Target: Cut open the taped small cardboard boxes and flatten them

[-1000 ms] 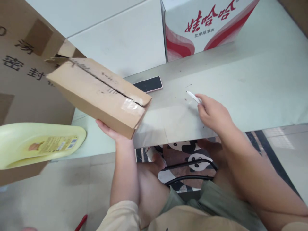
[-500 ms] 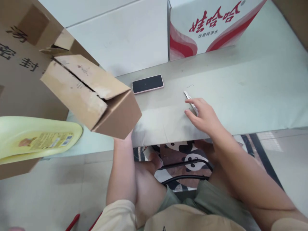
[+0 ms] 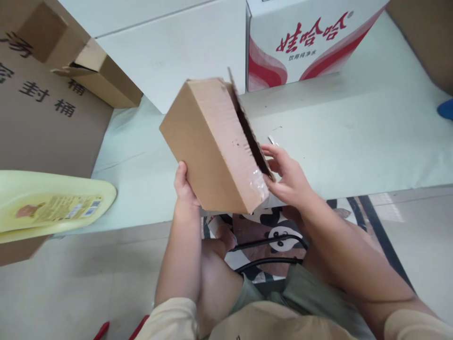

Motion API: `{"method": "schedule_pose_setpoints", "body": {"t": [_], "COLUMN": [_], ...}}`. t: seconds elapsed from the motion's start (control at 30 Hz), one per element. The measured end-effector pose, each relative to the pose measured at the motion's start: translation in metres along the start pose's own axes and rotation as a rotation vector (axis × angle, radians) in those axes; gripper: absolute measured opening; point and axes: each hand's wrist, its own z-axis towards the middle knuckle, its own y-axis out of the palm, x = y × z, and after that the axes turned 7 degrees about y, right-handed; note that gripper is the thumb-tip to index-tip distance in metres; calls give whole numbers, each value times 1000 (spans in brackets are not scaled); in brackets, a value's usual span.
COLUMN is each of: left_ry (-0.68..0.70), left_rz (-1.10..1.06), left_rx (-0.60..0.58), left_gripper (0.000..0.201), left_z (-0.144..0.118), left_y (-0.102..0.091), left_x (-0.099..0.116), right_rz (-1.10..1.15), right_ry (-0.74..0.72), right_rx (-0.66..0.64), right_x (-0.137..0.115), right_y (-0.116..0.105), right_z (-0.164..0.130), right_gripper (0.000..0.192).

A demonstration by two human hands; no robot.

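Note:
A brown cardboard box [image 3: 201,146] is held tilted above the table, one flap standing partly open along its right side. My left hand [image 3: 186,189] grips its lower left edge, thumb on the near face. At the right end, my right hand [image 3: 288,177] has its fingers around the edge of the flap, touching the box. Just beyond those fingers, the tip of a slim silvery tool [image 3: 272,140] shows on the table [image 3: 354,141]; the remainder of it is hidden behind the hand.
A yellow bottle [image 3: 53,205] lies at the left. Behind are a white box [image 3: 177,56], a red-and-white carton [image 3: 300,52], a smaller cardboard box [image 3: 106,80] and a large printed carton [image 3: 35,127]. A blue object [image 3: 446,109] is at the right edge.
The cardboard box has swung right and turned, now between both hands. My right hand has left the slim tool and taken the flap's edge. The phone is now hidden behind the box.

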Motion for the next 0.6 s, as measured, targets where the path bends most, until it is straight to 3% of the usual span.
{"method": "schedule_pose_setpoints", "body": {"t": [0.1, 0.23, 0.33, 0.4, 0.5, 0.6], "left_ry": [-137, -24, 41, 138, 328, 418], "left_rz": [-9, 91, 203, 299, 440, 598], "left_rx": [-31, 34, 28, -35, -256, -394], "left_gripper": [60, 55, 73, 84, 98, 108], "left_z": [0, 9, 12, 8, -10, -29], "left_y": [4, 11, 14, 18, 33, 53], "left_x": [-3, -10, -10, -5, 6, 12], "right_rz": [-92, -128, -179, -244, -316, -326], "right_ry": [39, 77, 51, 29, -9, -41], "right_rx": [177, 393, 484, 519, 534, 496], "right_x": [1, 1, 1, 1, 2, 5], "right_y": [-2, -4, -3, -2, 1, 7], "right_z": [-4, -7, -7, -6, -6, -7], "right_gripper": [42, 42, 49, 53, 58, 61]}}
